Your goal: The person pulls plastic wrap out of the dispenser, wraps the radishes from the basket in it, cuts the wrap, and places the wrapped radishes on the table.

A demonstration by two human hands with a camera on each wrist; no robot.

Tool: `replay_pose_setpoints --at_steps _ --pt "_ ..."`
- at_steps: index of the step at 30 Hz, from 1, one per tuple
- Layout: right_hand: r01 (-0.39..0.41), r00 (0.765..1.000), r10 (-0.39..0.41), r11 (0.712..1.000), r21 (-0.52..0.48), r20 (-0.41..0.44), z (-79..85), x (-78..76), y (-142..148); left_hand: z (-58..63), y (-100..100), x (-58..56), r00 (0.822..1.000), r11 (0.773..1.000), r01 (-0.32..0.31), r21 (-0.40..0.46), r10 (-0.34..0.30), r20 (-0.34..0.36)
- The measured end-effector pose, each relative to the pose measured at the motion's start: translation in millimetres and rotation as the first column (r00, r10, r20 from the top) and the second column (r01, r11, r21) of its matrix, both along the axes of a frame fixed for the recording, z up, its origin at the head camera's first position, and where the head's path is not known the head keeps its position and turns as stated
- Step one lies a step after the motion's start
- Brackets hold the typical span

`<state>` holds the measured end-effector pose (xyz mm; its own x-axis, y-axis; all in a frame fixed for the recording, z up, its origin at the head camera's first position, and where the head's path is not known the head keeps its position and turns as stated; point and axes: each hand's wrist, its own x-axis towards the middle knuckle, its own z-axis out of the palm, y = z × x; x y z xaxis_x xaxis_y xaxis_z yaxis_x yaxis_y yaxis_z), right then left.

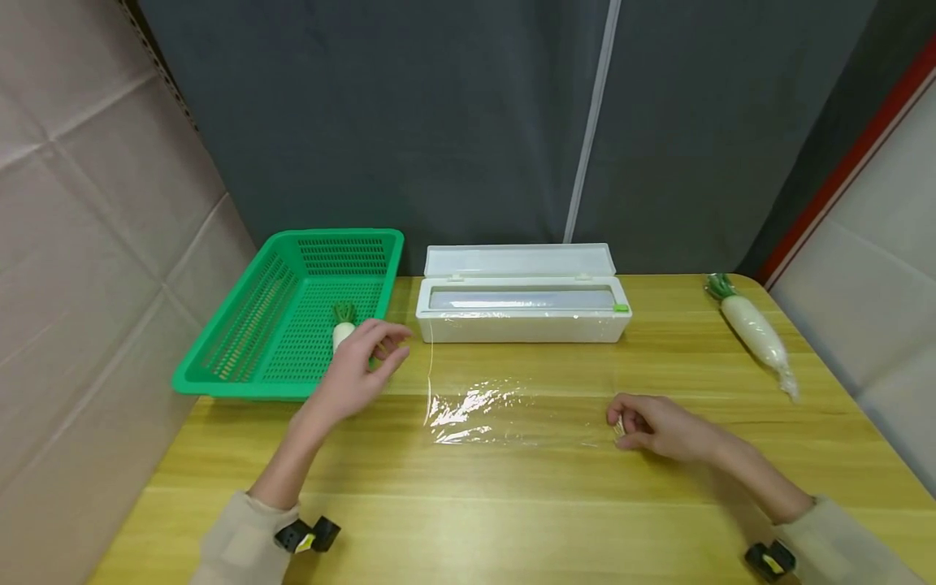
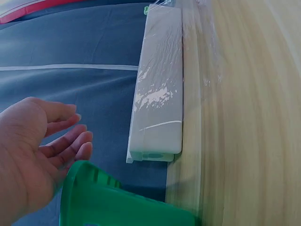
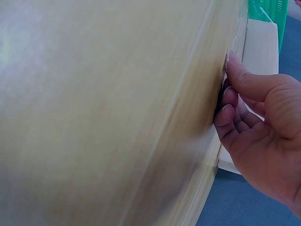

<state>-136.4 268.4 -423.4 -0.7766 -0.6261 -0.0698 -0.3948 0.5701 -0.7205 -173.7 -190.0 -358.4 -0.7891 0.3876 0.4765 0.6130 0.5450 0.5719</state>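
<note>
A sheet of cling film [image 1: 475, 414] stretches from the white cling film dispenser [image 1: 522, 329] toward the front of the table. My right hand [image 1: 661, 426] pinches the film's front right corner between thumb and fingers, low over the wood. Over the right side of the green basket [image 1: 241, 390] hovers my left hand [image 1: 358, 366], fingers loosely bent with nothing between them. A small white radish [image 1: 342, 331] with green stems lies in the basket, partly hidden behind that hand. In the left wrist view, the left hand [image 2: 37, 150] appears just above the basket's rim.
Behind the film, the dispenser's lid [image 1: 519, 260] stands raised, with a green slider [image 1: 621, 308] at its right end. A film-wrapped white radish [image 1: 756, 331] lies at the table's far right. A dark curtain [image 1: 439, 122] hangs along the back edge.
</note>
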Motion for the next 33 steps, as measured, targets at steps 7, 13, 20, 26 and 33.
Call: replay_pose_setpoints --at_steps 7,13,20,26,33 --pt "-0.003 1.000 0.003 1.000 0.001 -0.007 -0.8 -1.0 0.7 1.5 -15.2 -10.7 0.990 0.986 -0.134 0.097 0.136 -0.020" --pt "-0.001 1.000 0.001 1.000 0.012 -0.003 -1.6 -1.5 1.6 0.8 -30.5 -20.5 0.963 0.952 -0.267 0.151 0.258 0.076" --pt "-0.007 1.000 0.007 1.000 0.001 -0.010 -1.4 -1.1 1.7 3.3 -39.2 -29.9 0.907 0.907 -0.397 0.143 0.363 0.214" --pt "0.005 1.000 -0.005 1.000 0.007 0.007 -1.1 -0.8 1.1 7.6 -46.1 -36.6 0.826 0.878 -0.471 0.088 0.403 0.395" --pt "0.003 1.000 -0.003 1.000 -0.007 0.020 0.9 0.0 -0.5 9.2 -53.0 -47.6 0.732 0.871 -0.491 -0.006 0.417 0.538"
